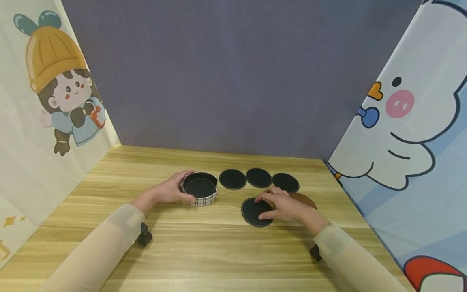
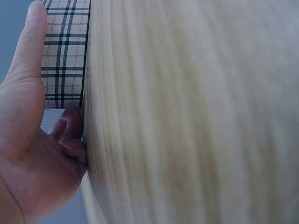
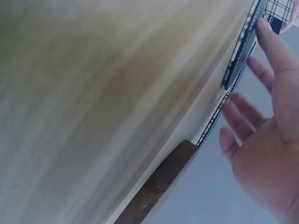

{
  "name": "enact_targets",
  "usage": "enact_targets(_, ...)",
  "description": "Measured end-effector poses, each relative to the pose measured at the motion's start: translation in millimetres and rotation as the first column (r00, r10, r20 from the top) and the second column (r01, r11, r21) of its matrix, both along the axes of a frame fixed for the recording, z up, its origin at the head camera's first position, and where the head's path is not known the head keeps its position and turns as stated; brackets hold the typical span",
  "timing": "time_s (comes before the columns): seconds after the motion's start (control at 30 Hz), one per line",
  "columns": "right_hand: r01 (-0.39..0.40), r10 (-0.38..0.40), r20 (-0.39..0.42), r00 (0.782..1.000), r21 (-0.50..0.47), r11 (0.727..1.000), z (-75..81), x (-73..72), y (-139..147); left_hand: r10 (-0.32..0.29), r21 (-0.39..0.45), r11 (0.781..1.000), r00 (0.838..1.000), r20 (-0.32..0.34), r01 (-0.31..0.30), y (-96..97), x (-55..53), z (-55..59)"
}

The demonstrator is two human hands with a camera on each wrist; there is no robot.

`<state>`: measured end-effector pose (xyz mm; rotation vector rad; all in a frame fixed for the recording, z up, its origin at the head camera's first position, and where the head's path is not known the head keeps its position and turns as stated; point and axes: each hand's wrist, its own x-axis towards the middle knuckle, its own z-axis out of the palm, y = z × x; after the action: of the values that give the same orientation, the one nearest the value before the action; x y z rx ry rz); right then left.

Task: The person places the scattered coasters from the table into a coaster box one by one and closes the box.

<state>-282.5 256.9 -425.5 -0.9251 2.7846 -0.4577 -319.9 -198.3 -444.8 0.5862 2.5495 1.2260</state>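
Note:
My left hand [image 1: 171,189] grips a round coaster holder [image 1: 206,200] from its left side, thumb along the front wall and the other fingers behind it. The holder has a plaid outer wall [image 2: 65,51] and a black inside, and it stands upright on the table. My right hand [image 1: 283,205] is over a round black coaster [image 1: 251,211] that lies flat, with thumb and fingertips at its top face and fingers loosely bent. In the right wrist view, that coaster [image 3: 240,51] shows edge-on beside the thumb.
Three more black coasters, the left one [image 1: 232,179], the middle one [image 1: 259,177] and the right one [image 1: 286,181], lie in a row behind. A brown disc [image 1: 305,199] is partly hidden under my right hand. A grey panel [image 1: 226,81] closes off the wooden table's [image 1: 204,251] back.

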Motion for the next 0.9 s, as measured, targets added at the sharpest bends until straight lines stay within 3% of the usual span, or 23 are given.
enact_targets(0.13,-0.086,0.086,0.018,0.996,-0.007,0.996,-0.1,-1.4,-0.3,-0.008,0.001,1.0,1.0,-0.012,0.008,1.2,0.7,1.9)
enact_targets(0.23,-0.104,0.104,0.039,0.994,0.004,0.995,-0.5,-1.9,-0.5,-0.012,0.003,1.0,1.0,-0.019,0.012,1.5,1.7,3.0)
enact_targets(0.57,-0.059,0.061,0.119,0.991,-0.024,0.998,-1.6,0.4,-1.6,-0.019,0.012,1.0,0.999,-0.025,0.019,0.9,1.2,2.0)
enact_targets(0.9,-0.045,0.048,0.105,0.993,-0.034,0.998,-3.1,3.0,-4.8,-0.014,-0.002,1.0,1.0,-0.018,0.014,0.4,0.0,0.7)
